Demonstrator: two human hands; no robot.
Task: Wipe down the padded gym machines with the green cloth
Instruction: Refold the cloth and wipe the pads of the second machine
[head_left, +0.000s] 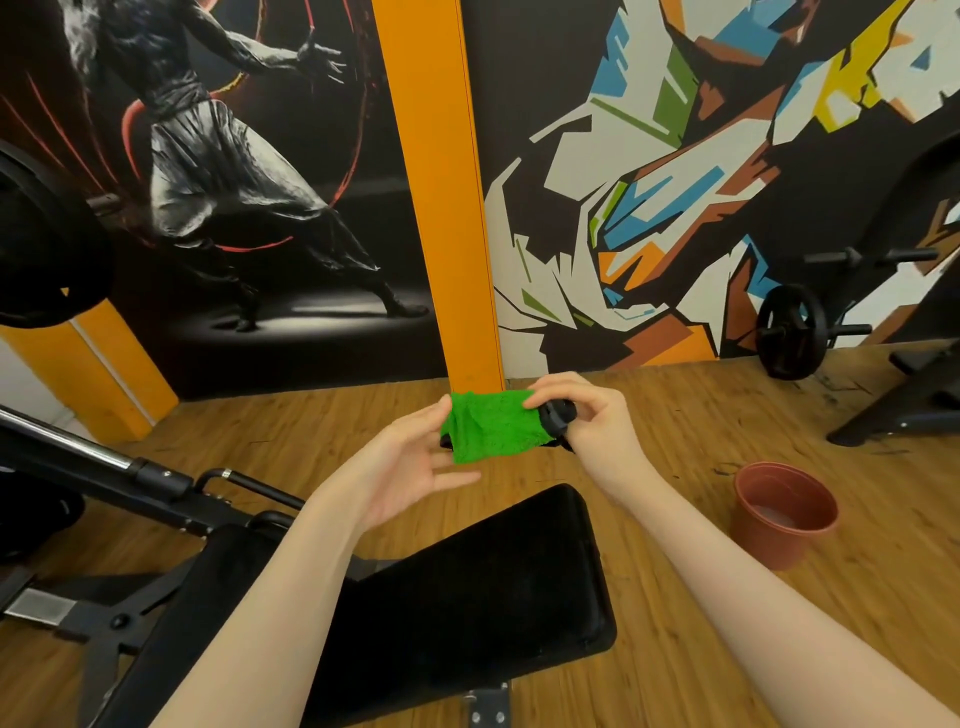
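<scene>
Cloth (485, 426) between both hands, above pad (483, 587); pot (784, 514) on floor right of pad, weight plate (789, 332) behind by wall

Green cloth (485, 427) held up, bench pad (467, 597) below.
Crumpled fluffy cloth wraps a black bar; glossy black pad sits tilted.

The green cloth (488, 426) looks like fuzzy, napped terry, matt. The bench pad (467, 597) is smooth black upholstery with a dull sheen. The machine frame (156, 483) is matt black metal, with a polished chrome bar (62, 439). The floor (675, 623) is wood-grain planking, and the brown pot (784, 512) is smooth plastic.
</scene>
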